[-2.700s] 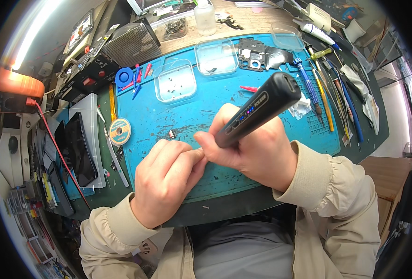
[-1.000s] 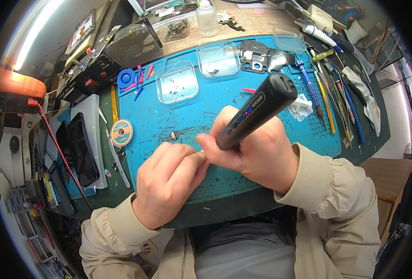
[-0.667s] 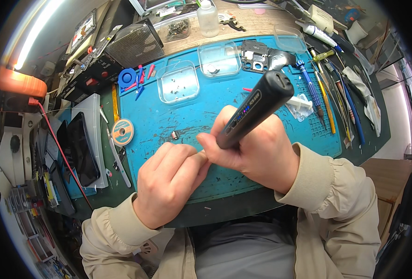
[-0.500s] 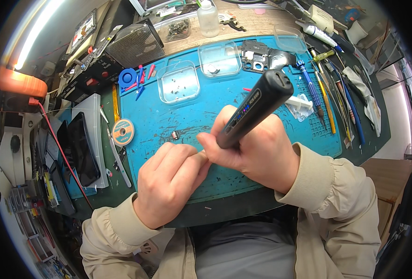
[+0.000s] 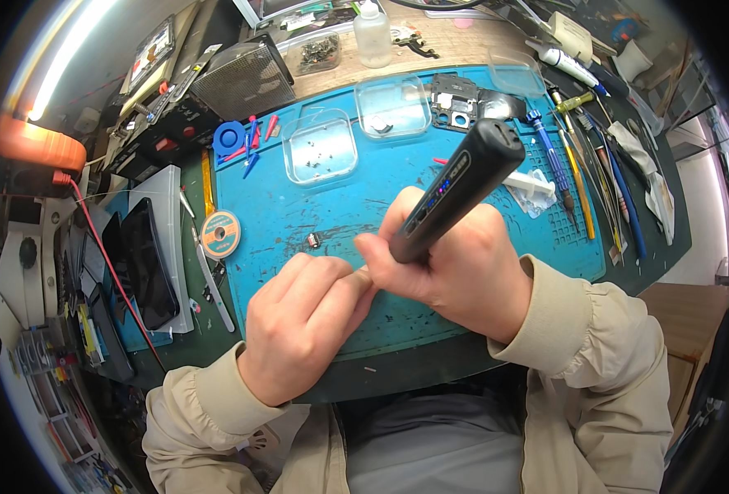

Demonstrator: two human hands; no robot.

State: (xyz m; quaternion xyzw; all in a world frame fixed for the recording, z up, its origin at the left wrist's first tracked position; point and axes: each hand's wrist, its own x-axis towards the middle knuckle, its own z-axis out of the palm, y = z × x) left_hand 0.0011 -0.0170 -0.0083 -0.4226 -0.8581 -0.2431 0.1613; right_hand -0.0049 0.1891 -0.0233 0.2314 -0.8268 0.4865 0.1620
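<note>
My right hand (image 5: 463, 267) grips a thick black electric screwdriver (image 5: 459, 188), held tilted with its rear end up and to the right. Its tip points down-left and is hidden between my fingers. My left hand (image 5: 302, 321) is curled with its fingertips pressed against my right thumb at the tool's tip; whatever it pinches there is hidden. Both hands hover over the blue work mat (image 5: 298, 214). A small dark metal part (image 5: 314, 240) lies on the mat just above my left fingers.
Two clear plastic trays (image 5: 319, 148) (image 5: 393, 105) holding small screws sit at the mat's far side, next to a black phone frame (image 5: 455, 100). Screwdrivers and tweezers (image 5: 582, 165) line the right. A solder-wick reel (image 5: 220, 234), a dark phone (image 5: 146, 263) and a bottle (image 5: 372, 34) lie left and back.
Hands and screwdriver have stayed nearly still over the mat; only a very slight shift of the tool and fingers shows.
</note>
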